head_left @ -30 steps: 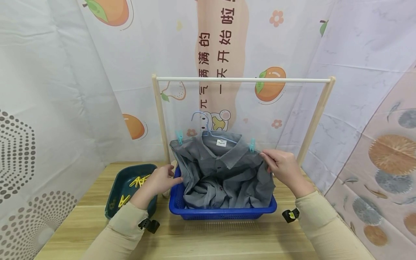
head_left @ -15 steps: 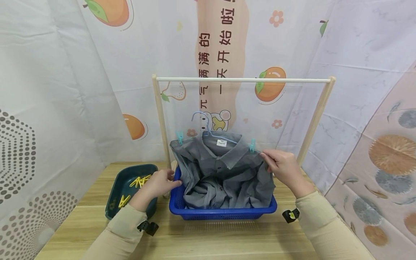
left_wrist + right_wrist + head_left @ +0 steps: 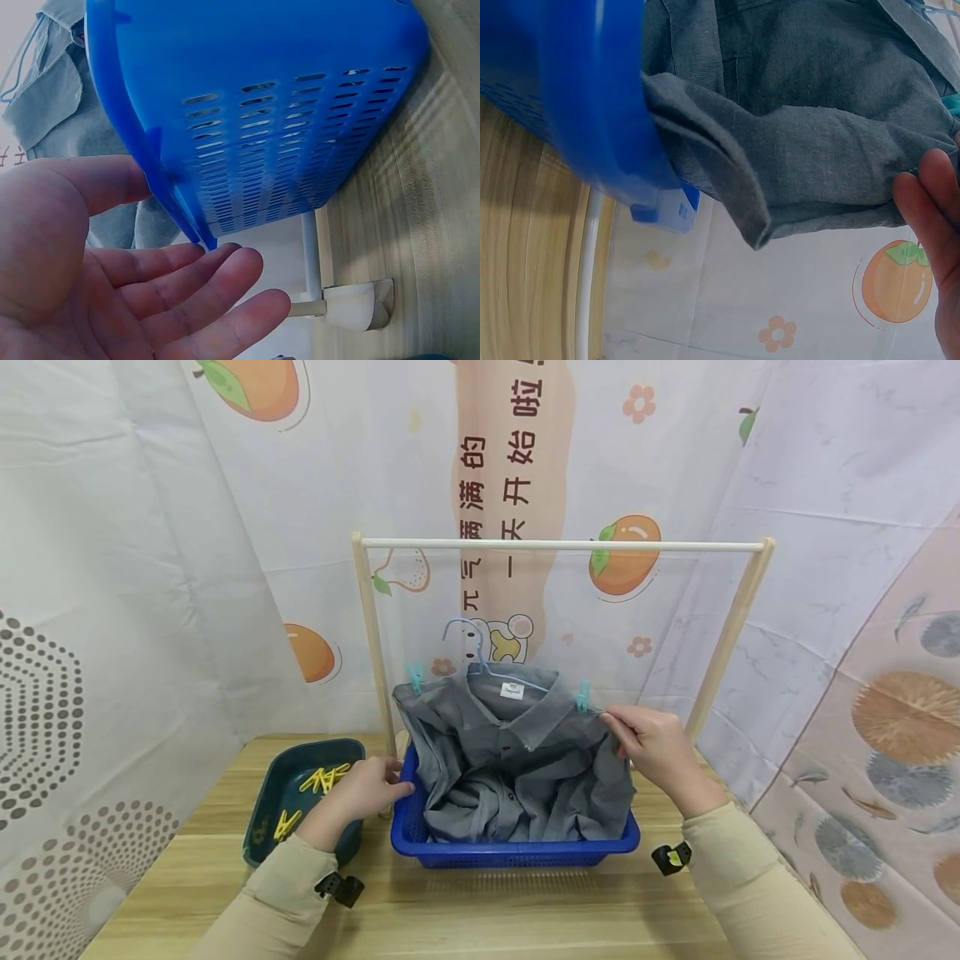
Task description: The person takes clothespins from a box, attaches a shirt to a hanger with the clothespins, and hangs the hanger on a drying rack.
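Note:
A grey button-up shirt [image 3: 517, 752] on a light-blue hanger [image 3: 480, 647] lies bunched in a blue plastic basket [image 3: 517, 853], its collar propped up at the back. Turquoise clothespins [image 3: 582, 695] sit on both shoulders. My right hand [image 3: 656, 747] pinches the shirt's right shoulder edge between thumb and fingers; the sleeve hangs over the basket rim in the right wrist view. At the basket's left rim is my left hand [image 3: 367, 793]. In the left wrist view its thumb [image 3: 112, 180] lies against the rim and the other fingers extend loosely outside, palm showing.
A dark green tray [image 3: 258, 827] with several yellow clothespins [image 3: 322, 778] stands left of the basket. Behind rises a wooden rack with a white bar [image 3: 562, 544]. Printed curtains surround the wooden table [image 3: 525, 914] at the back and sides.
My left hand has drawn slightly left and down, from the shirt's left sleeve to the basket rim. The right hand keeps its pinch on the shirt and stays in place.

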